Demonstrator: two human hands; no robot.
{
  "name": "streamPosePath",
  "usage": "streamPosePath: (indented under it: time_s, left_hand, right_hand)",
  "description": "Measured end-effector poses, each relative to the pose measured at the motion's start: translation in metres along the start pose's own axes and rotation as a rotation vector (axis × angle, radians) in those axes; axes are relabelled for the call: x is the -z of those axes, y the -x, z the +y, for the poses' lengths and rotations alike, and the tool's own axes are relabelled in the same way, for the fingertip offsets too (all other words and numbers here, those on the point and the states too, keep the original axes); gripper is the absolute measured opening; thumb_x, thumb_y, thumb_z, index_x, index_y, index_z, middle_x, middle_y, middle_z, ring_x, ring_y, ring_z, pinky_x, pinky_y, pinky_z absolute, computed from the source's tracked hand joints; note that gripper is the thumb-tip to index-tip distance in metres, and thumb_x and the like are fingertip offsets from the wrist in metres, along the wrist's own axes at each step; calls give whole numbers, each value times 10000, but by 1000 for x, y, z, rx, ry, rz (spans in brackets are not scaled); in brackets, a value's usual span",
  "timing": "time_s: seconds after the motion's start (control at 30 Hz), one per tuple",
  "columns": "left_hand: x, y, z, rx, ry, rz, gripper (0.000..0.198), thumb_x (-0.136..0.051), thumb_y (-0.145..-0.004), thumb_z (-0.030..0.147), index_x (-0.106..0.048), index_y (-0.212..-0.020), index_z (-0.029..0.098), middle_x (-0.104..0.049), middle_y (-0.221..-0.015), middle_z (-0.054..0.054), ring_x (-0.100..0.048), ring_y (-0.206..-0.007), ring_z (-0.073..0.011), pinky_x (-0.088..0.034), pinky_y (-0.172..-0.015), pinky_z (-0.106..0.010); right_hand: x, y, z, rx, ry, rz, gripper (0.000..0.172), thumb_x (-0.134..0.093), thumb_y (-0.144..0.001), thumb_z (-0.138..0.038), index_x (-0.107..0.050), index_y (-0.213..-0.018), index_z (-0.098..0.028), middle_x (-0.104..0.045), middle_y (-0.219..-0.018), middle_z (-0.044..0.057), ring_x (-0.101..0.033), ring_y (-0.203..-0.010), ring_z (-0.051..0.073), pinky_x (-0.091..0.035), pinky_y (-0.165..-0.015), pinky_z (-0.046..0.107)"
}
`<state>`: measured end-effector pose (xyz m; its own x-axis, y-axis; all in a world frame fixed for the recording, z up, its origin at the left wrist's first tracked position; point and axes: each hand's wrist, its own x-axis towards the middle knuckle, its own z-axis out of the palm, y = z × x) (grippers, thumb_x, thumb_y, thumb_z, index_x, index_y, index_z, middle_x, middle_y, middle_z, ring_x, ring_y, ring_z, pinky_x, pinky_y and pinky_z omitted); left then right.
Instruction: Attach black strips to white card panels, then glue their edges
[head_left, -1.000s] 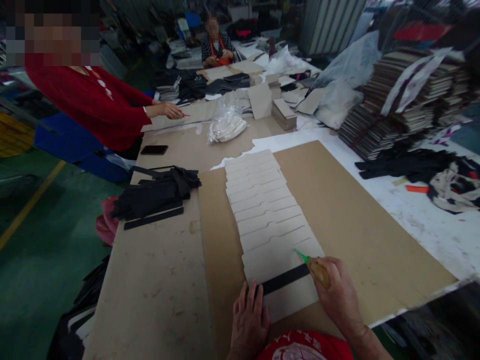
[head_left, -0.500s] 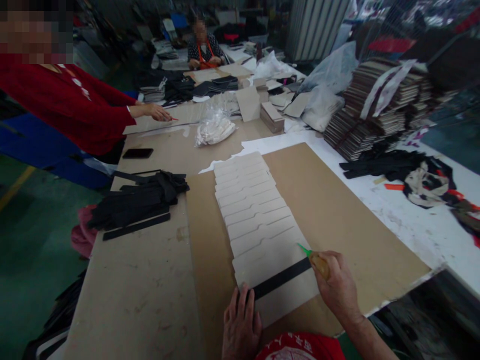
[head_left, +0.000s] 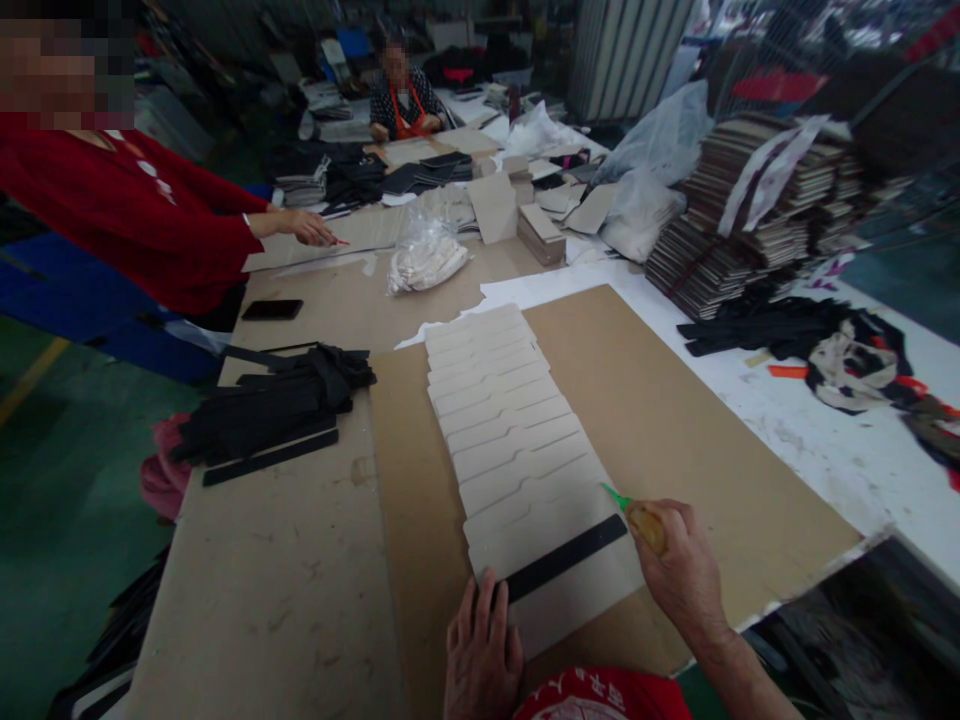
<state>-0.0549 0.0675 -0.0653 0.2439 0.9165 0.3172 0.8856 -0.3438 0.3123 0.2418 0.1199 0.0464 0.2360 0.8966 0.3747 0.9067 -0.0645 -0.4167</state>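
My left hand (head_left: 484, 640) lies with fingers stretched out over the left end of a black strip (head_left: 562, 558) and the greyish board (head_left: 562, 610) under it. The strip runs straight across this nearest board. My right hand (head_left: 681, 565) is wrapped round a rounded amber-brown tool (head_left: 647, 528) with a thin green pointed tip. That tip is by the board's right edge, just above the strip's right end. Beyond the strip, several more greyish boards (head_left: 499, 400) lie overlapped in a row leading away from me.
A heap of black strips (head_left: 270, 410) and a phone (head_left: 272, 310) lie on the left. A co-worker in a red sleeve (head_left: 202, 200) works at the back left; another person (head_left: 405, 100) sits farther off. Bundled boards (head_left: 757, 215) are stacked at right, near plastic bags (head_left: 652, 150).
My right hand has shifted slightly right with the green-tipped tool, and more of the strip's right end shows. My left hand stays in place.
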Motion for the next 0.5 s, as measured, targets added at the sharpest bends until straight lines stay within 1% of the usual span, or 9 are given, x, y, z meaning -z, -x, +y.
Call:
streamPosePath:
  time_s: [0.13, 0.27, 0.33, 0.4, 0.47, 0.5]
  left_hand:
    - [2, 0, 1, -3, -7, 0, 449, -514, -928, 352, -557, -1355, 220, -558, -1449, -36, -472, -1341, -265, -411, -977, -394]
    - [6, -2, 2, 1, -27, -48, 455, -548, -926, 372, -560, -1354, 219, -553, -1454, -37, -475, -1341, -264, -426, -980, -393]
    - [7, -2, 2, -2, -49, -42, 445, -553, -924, 348, -565, -1350, 219, -558, -1448, -35, -475, -1341, -264, -434, -978, -391]
    - [8, -2, 1, -11, -73, -42, 439, -552, -923, 311, -563, -1352, 220, -554, -1452, -31, -472, -1343, -260, -440, -982, -385]
    - [7, -1, 0, -29, -88, -54, 446, -552, -922, 299, -555, -1361, 222, -551, -1455, -27, -471, -1345, -253, -447, -979, -375]
    - [7, -1, -1, -36, -85, -53, 451, -556, -920, 309, -553, -1363, 222, -555, -1452, -26, -473, -1343, -251, -451, -976, -372]
  right_hand:
    - [-2, 4, -6, 19, -50, -54, 251, -521, -970, -450, -564, -1087, -232, -561, -1073, 96, -574, -940, 261, -534, -767, 415]
    - [-3, 10, -13, -10, -97, -58, 237, -524, -970, -429, -562, -1106, -238, -563, -1080, 102, -578, -955, 265, -536, -786, 426]
    - [-3, 14, -16, -24, -152, -93, 229, -536, -960, -423, -575, -1100, -246, -571, -1091, 101, -582, -972, 264, -535, -803, 425]
    - [-4, 15, -17, -105, -248, -116, 257, -595, -913, -454, -603, -1068, -248, -590, -1089, 91, -590, -983, 265, -530, -833, 430]
    - [-6, 14, -14, -239, -321, -83, 330, -655, -841, -509, -623, -1023, -236, -617, -1046, 79, -604, -963, 272, -526, -843, 442]
    - [-7, 12, -12, -308, -337, -52, 372, -675, -811, -535, -626, -1012, -227, -631, -1011, 73, -614, -931, 274, -532, -820, 443]
